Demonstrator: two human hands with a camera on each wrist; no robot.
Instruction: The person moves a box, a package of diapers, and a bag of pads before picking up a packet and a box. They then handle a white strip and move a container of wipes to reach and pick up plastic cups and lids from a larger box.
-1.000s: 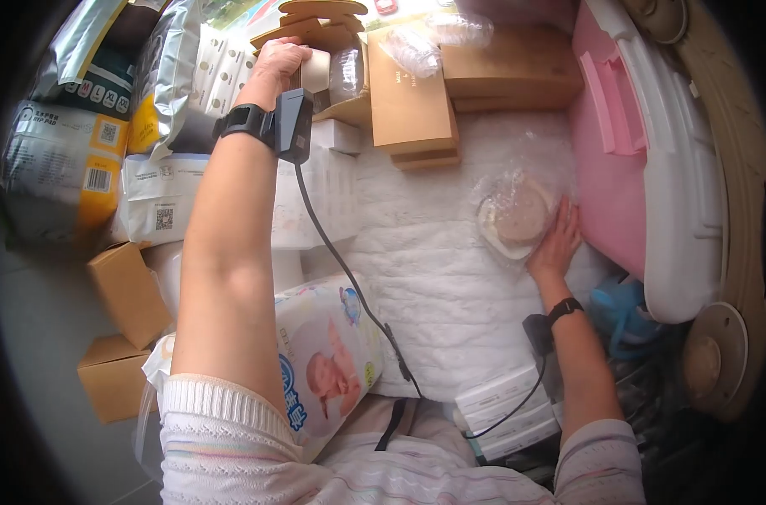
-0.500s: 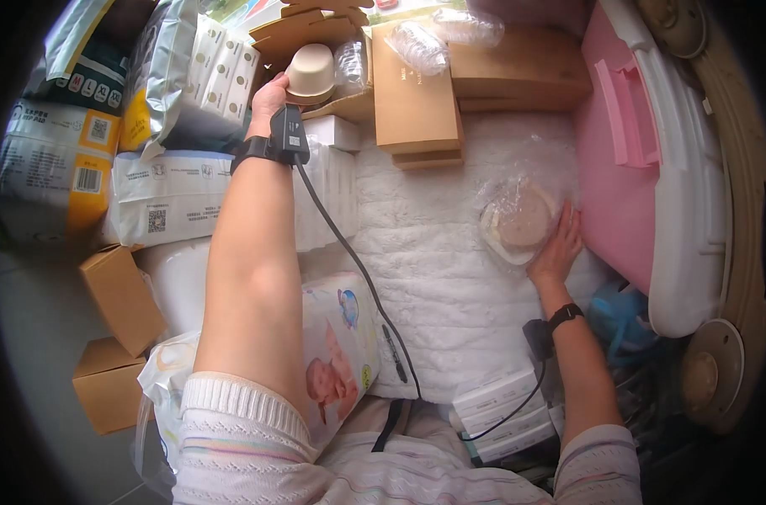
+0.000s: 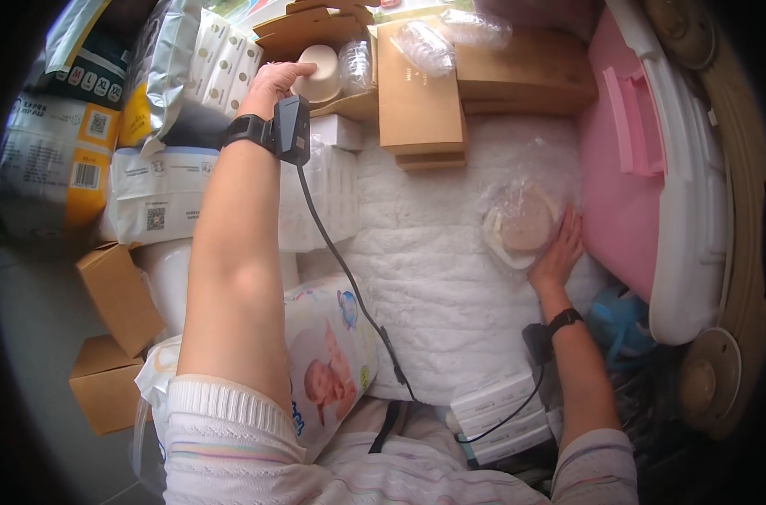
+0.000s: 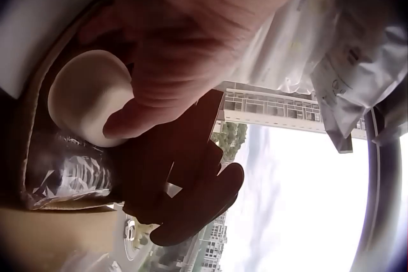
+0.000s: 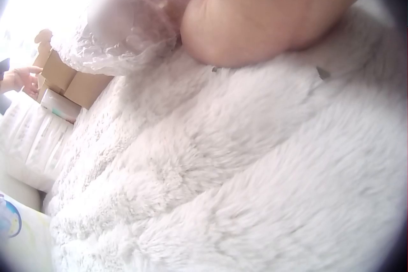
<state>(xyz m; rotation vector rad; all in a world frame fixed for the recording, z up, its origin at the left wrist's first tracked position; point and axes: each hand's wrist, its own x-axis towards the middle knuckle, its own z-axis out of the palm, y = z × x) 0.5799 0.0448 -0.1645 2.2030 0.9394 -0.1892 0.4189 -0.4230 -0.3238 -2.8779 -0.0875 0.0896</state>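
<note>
My left hand (image 3: 273,82) reaches into an open cardboard box (image 3: 349,108) at the back, its thumb straight against a cream cup-shaped piece (image 3: 319,74) that stands with its flat round end up. In the left wrist view the thumb tip lies on the side of this piece (image 4: 86,90), beside crinkled clear plastic (image 4: 76,173). At the right, my right hand (image 3: 556,252) rests on the white fluffy mat (image 3: 433,286), fingers stretched along the edge of a round pinkish-beige item (image 3: 530,223) wrapped in clear bubbly plastic.
Brown cardboard boxes (image 3: 421,101) with clear plastic on top stand at the back. A pink and white bin (image 3: 619,194) borders the right side. Packed bags (image 3: 160,194) and a diaper pack (image 3: 328,353) line the left. White small boxes (image 3: 501,421) lie near my lap.
The cream piece, raised and tilted beside my left hand half a second ago, now sits lower in the box with the thumb on it. My right hand has stayed by the wrapped item.
</note>
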